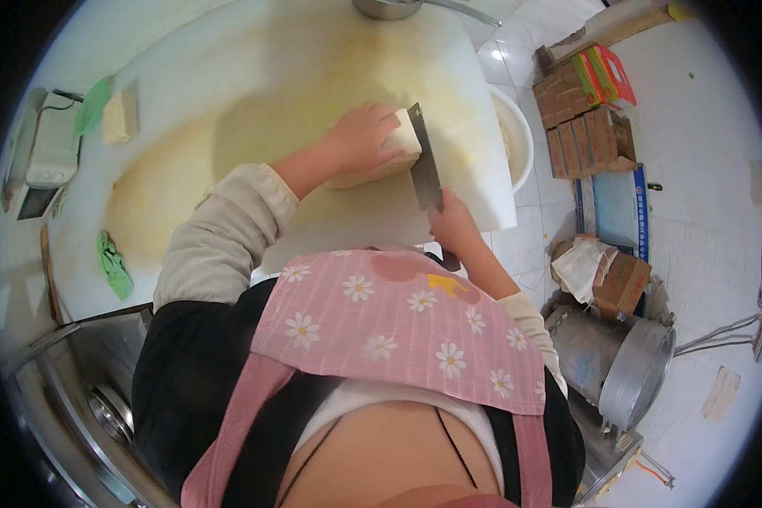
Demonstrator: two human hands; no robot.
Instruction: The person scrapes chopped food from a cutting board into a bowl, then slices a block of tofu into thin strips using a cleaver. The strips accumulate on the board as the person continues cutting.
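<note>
A pale, loaf-shaped block of food (381,170) lies on the white work surface (279,216), its exact kind not clear. My left hand (365,141) rests over its top and holds it, the fingers near its right end. In my right hand (455,222) is the handle of a cleaver (425,159). The dark blade stands against the cut right end face of the block, its tip pointing away from me. Whether the edge is in the block or just beside it cannot be made out.
A white tub (519,140) with pale pieces inside stands beyond the right edge. At the left are a second pale block (120,117), a green cloth (114,265) and a white appliance (54,143). A metal ladle or pan (387,7) sits at the far edge.
</note>
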